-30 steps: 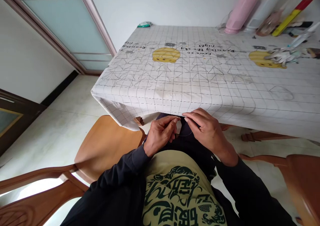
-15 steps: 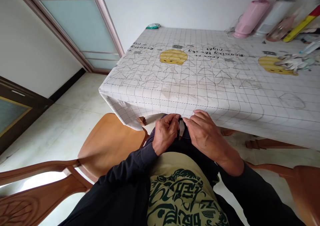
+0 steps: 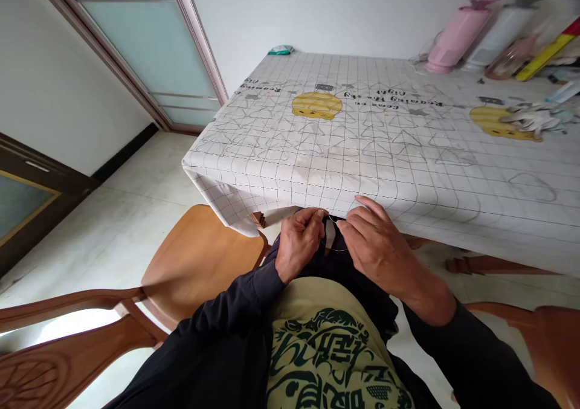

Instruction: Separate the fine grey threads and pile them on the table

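Strand [image 3: 332,218]: mid-frame, between your left hand [image 3: 299,240] and right hand [image 3: 374,240]
Tablecloth [image 3: 312,179]: before you, centre to right
Chair [image 3: 199,261]: lower left, beside you

One left hand [image 3: 299,240], one right hand [image 3: 374,240]; one tablecloth [image 3: 385,188]; two chairs [image 3: 199,258]; two yellow animal prints [image 3: 317,105]; one pink container [image 3: 460,37], one white container [image 3: 501,34], far right; one green packet [image 3: 281,50], far left.
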`<action>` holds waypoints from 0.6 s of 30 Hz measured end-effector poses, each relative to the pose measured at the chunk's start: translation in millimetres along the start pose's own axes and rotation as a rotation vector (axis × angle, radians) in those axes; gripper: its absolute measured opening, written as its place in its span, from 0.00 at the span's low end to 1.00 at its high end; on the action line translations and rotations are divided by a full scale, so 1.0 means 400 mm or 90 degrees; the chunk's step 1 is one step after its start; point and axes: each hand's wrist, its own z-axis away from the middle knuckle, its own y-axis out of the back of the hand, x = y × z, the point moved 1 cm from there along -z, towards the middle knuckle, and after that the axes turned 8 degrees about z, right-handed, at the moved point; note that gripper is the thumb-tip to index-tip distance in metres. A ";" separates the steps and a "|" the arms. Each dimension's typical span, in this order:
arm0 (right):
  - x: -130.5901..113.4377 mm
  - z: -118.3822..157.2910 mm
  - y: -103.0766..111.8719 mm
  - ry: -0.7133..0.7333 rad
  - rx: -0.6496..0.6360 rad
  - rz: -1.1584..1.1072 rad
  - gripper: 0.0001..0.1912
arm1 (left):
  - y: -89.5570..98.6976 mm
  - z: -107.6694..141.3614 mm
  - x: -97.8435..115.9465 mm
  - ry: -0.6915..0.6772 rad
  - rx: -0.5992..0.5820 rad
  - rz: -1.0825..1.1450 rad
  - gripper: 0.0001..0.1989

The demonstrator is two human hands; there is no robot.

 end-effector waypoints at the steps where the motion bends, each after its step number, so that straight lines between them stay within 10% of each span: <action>1: 0.001 0.000 0.002 -0.009 0.004 0.001 0.21 | 0.000 0.000 0.002 0.006 -0.001 0.008 0.19; 18: -0.011 0.014 -0.011 -0.058 -0.003 -0.052 0.22 | -0.025 -0.004 0.022 0.076 0.021 0.093 0.19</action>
